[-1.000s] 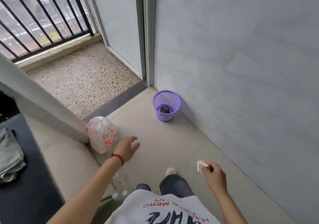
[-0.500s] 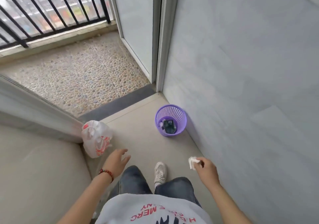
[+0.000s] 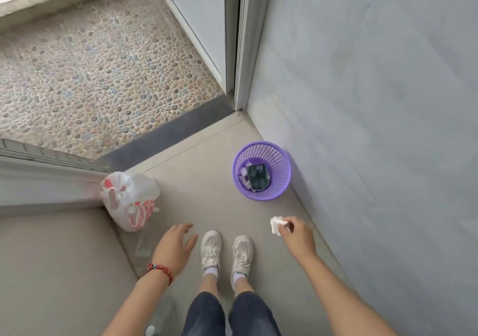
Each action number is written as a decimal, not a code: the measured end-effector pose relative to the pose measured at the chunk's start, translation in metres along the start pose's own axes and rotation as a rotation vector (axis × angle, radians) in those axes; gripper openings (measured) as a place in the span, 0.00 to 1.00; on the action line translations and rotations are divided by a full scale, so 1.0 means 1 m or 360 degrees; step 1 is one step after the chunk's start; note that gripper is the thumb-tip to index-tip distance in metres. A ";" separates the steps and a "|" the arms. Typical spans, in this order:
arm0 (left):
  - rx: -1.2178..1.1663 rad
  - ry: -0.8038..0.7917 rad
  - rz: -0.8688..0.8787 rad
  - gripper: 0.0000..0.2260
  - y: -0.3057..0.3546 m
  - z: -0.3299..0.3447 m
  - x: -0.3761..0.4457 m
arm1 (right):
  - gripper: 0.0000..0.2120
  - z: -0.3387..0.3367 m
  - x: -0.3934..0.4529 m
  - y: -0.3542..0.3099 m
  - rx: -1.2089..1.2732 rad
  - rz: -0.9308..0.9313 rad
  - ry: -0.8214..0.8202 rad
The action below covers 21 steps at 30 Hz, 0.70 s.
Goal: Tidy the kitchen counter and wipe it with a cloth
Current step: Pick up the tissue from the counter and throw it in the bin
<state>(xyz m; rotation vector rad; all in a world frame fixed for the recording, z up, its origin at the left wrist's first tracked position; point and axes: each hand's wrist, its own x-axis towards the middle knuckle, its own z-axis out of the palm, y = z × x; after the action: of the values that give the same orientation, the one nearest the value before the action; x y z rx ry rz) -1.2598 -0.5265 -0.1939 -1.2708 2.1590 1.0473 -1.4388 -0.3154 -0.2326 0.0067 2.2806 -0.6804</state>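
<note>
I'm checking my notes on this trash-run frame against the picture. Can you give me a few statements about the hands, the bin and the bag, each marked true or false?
1. The right hand pinches a crumpled white tissue. True.
2. The purple basket is empty. False: a dark packet and some pale scraps lie inside it.
3. The left hand holds the plastic bag. False: its fingers are spread and hold nothing; the bag sits on the floor apart from it.
4. The purple basket stands on the floor close to the grey wall. True.
5. The tissue is already in the basket. False: it is in the right hand, short of the basket.
</note>
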 end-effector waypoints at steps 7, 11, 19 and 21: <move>-0.0039 -0.0016 -0.0022 0.16 0.001 0.015 0.062 | 0.09 0.022 0.076 -0.015 0.0090 0.0085 0.0103; -0.0061 0.0039 -0.0051 0.15 -0.007 0.016 0.069 | 0.10 0.022 0.108 -0.030 0.0147 0.0069 0.0196; -0.0110 0.0059 -0.0082 0.15 -0.011 0.016 0.060 | 0.22 0.009 0.126 -0.037 0.0113 0.0189 0.0201; -0.0119 0.0070 -0.0071 0.14 -0.009 0.013 0.055 | 0.22 0.005 0.115 -0.032 0.0109 0.0209 0.0165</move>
<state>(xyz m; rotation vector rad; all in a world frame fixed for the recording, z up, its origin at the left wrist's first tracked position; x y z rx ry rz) -1.2793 -0.5491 -0.2427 -1.3815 2.1319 1.1009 -1.5256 -0.3675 -0.2962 0.2274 2.3303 -0.7028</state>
